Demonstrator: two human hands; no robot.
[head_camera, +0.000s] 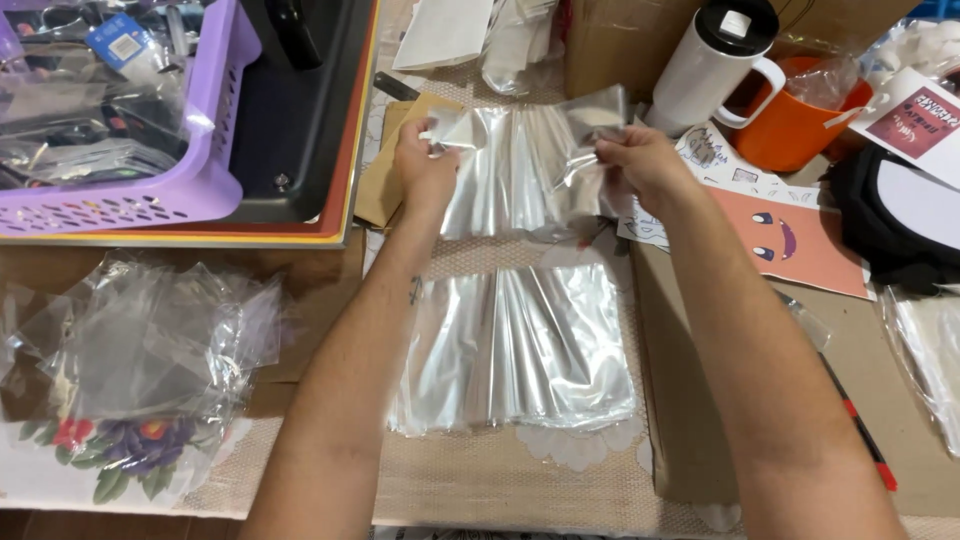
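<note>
I hold a clear plastic bag (520, 165) up over the bench (470, 480), my left hand (425, 165) and right hand (640, 160) each pinching a top corner, seemingly working its mouth apart. Below lies a stack of flat bags (520, 350). Next calls for a finger slipped between the layers.

Purple basket (200, 150) and orange cup (800, 125) cropped by frame.

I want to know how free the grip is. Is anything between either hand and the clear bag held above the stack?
Nothing visible. The left hand and right hand both pinch the top edge of the clear bag directly, holding it above the stack of bags on the table.
</note>
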